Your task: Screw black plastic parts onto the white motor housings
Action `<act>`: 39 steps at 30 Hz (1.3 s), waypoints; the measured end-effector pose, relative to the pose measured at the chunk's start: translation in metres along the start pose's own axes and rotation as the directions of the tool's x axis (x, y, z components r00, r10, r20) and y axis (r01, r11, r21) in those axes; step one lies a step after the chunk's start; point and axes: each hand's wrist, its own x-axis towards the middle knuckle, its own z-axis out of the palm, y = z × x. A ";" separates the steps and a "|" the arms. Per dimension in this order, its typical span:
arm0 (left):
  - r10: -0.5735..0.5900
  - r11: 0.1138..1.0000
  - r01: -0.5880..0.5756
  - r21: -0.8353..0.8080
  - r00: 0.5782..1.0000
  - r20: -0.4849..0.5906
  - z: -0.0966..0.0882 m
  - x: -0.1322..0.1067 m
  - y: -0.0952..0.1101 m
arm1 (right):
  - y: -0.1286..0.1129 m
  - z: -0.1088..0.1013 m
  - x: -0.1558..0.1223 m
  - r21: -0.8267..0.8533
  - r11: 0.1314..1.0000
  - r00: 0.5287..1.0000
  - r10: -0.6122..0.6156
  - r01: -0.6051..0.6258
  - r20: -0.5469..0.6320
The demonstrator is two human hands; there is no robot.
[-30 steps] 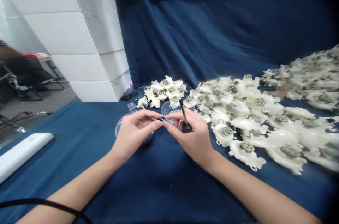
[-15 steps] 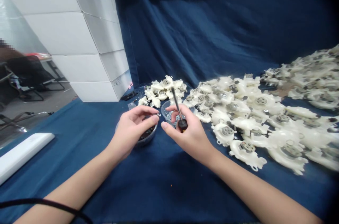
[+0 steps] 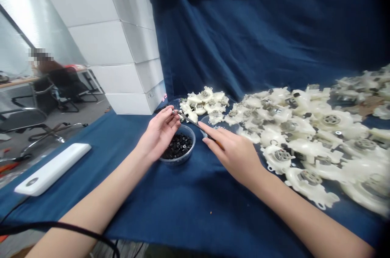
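Where the blue cloth (image 3: 189, 209) covers the table and rises as a backdrop, the following is seen. Left hand (image 3: 160, 132): poised over the far rim of a small clear bowl (image 3: 179, 159), thumb and forefinger pinched together at the tip of a screwdriver (image 3: 190, 120); whether a small piece sits between them is too small to tell. Right hand (image 3: 234, 152): closed about the screwdriver, forefinger laid along the thin shaft, handle hidden under the palm; the shaft slants up and leftward across the bowl to the left fingertips. Bowl contents: small black parts (image 3: 178, 146), heaped. Second clear dish (image 3: 213, 120): just beyond the right hand, holding small pale bits, not clear which. Small heap of white plastic housings (image 3: 204, 101): behind both bowls. Large spread of like housings (image 3: 304, 128): to the right, running to the edge of view, several showing round metal centres. Flat white device (image 3: 51, 168): on the cloth at the left, well apart from the hands. Black cable (image 3: 61, 227): across the near left corner. Stacked white boxes (image 3: 122, 46): at the far left. Office chairs (image 3: 57, 91) and a seated person: in the background, left.
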 end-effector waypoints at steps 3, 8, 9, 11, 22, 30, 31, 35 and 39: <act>0.013 1.000 -0.013 0.014 1.000 -0.008 0.000 -0.001 -0.001 | 0.001 0.002 -0.001 -0.051 0.999 1.000 -0.008 0.008 -0.003; 0.037 0.998 -0.036 0.053 0.999 -0.014 -0.001 0.000 -0.002 | 0.002 0.003 -0.001 -0.074 0.997 1.000 -0.022 0.021 -0.004; 0.041 0.997 -0.040 0.068 0.999 -0.016 -0.001 0.000 -0.002 | 0.002 0.003 -0.001 -0.076 0.997 1.000 -0.024 0.024 -0.003; 0.055 0.994 -0.052 0.100 0.998 -0.022 -0.001 -0.001 -0.003 | 0.002 0.003 -0.001 -0.084 0.996 1.000 -0.027 0.028 0.002; 0.336 0.888 -0.337 0.312 0.940 0.060 0.004 -0.005 0.001 | -0.005 -0.002 0.000 0.310 0.938 0.986 0.125 -0.153 0.107; 0.475 0.775 -0.483 0.408 0.870 0.130 0.001 -0.003 0.004 | -0.004 -0.003 0.001 0.295 0.946 0.991 0.122 -0.134 0.059; 0.485 0.763 -0.494 0.418 0.864 0.136 0.000 -0.003 0.004 | -0.004 -0.003 0.001 0.277 0.951 0.990 0.120 -0.136 0.074; 0.478 0.768 -0.493 0.410 0.866 0.146 -0.002 -0.001 0.005 | -0.004 -0.002 0.001 0.295 0.943 0.983 0.111 -0.152 0.149; 0.442 0.803 -0.465 0.373 0.884 0.151 -0.004 0.001 0.004 | -0.003 0.000 0.001 0.372 0.907 0.980 0.172 -0.197 0.101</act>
